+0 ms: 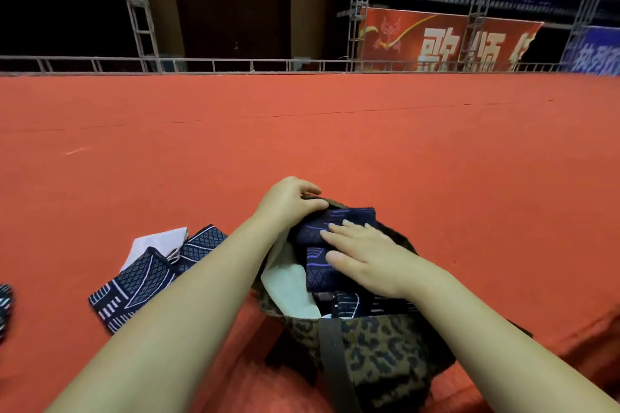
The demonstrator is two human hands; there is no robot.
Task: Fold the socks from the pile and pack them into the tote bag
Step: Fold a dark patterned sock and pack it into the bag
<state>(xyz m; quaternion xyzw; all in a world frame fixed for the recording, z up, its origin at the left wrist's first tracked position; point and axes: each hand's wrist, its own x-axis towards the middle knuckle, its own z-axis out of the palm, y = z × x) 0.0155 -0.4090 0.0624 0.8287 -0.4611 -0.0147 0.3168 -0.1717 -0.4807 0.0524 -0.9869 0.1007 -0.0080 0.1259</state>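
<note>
The leopard-print fabric tote bag lay beneath both hands. The left hand gripped its far rim, likely keeping it open, while the flat, unclenched right hand pressed a folded navy patterned sock inside. Unpacked navy patterned socks lay beyond the left forearm.

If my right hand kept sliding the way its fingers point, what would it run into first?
Probably the left hand, which grips the tote bag rim beyond the folded sock that the right hand presses; depth is uncertain.
</note>
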